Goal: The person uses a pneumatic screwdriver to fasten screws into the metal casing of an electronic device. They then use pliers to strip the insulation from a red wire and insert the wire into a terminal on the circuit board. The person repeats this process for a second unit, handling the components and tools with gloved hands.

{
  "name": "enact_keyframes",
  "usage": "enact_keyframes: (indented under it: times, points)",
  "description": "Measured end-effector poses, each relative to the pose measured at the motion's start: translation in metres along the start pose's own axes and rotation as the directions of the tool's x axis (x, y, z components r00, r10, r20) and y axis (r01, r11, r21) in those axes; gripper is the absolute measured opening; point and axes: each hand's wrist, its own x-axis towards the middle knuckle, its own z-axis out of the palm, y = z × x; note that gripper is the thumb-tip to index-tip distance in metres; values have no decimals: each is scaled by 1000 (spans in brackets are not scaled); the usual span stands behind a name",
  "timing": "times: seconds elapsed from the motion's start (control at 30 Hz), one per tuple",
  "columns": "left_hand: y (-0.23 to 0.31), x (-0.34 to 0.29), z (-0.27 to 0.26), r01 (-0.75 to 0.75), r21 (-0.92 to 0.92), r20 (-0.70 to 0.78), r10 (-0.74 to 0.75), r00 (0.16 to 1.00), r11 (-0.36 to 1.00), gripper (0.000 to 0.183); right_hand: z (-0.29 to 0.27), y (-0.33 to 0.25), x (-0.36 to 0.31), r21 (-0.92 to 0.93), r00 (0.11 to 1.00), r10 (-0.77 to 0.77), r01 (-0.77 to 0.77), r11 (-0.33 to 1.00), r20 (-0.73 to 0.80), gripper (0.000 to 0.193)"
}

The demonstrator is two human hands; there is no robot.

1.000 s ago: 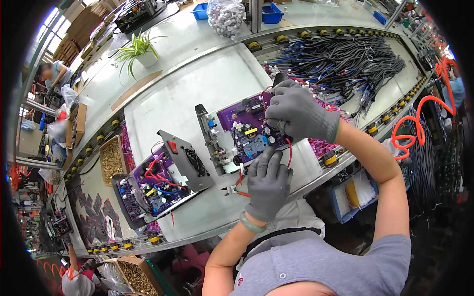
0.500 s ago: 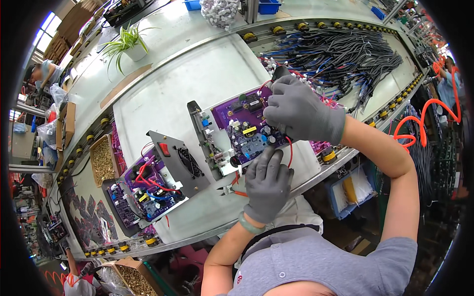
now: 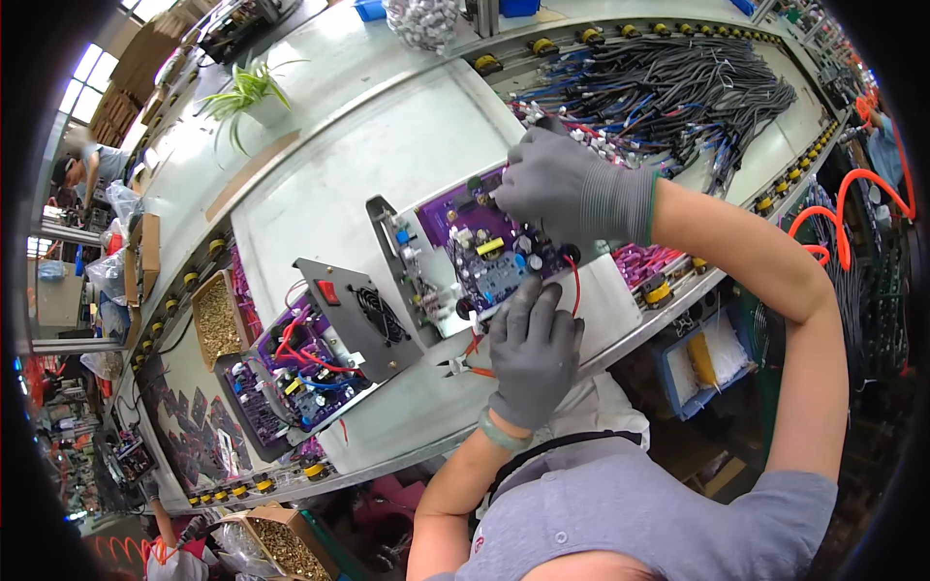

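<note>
A purple circuit board [image 3: 450, 215] with a black metal panel [image 3: 392, 252] along its left side lies before me on a white board [image 3: 358, 165]. My left hand [image 3: 533, 339], in a grey glove, lies with fingers stretched out at the board's near edge, next to a red wire [image 3: 577, 290]. My right hand [image 3: 557, 184], also gloved, is closed over the board's far right part. Whatever it grips is hidden beneath the fingers. Red-handled cutters [image 3: 465, 368] rest beside my left hand. To the left sits a second purple board assembly [image 3: 291, 373] with a dark fan panel [image 3: 354, 315].
Bundled black cables [image 3: 678, 92] lie at the far right. A carton of brass-coloured parts [image 3: 215, 320] stands left; a potted plant [image 3: 257, 97] and a bag of white parts [image 3: 423, 24] stand behind. A blue bin [image 3: 702, 363] is below the bench edge. An orange coiled hose [image 3: 843, 213] hangs right.
My right hand has shifted slightly left and away from me over the board. The black piece with a red wire seen by its fingers is now mostly hidden. My left hand stays near the board's edge.
</note>
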Motion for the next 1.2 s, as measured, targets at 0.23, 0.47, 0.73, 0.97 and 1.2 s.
enact_keyframes:
  times: [0.23,0.47,0.73,0.97,1.2]
  points:
    - [4,-5,9,-39,78,44,36,998,996,13,10,-1,-11,72,977,-160,171,983,-138,8]
    - [-12,-28,10,-105,34,80,102,992,994,30,-8,-4,-1,71,968,-138,156,985,-212,5]
    - [-8,-44,-14,120,-69,-130,-128,983,990,15,-20,-24,-24,57,729,-65,141,988,-681,4]
    - [9,-34,-13,158,-107,-123,-171,978,982,15,18,-94,-105,179,973,-126,161,971,-191,44]
    - [-5,-35,-9,297,-278,109,-277,955,914,25,42,-105,-102,277,853,86,71,958,-516,10]
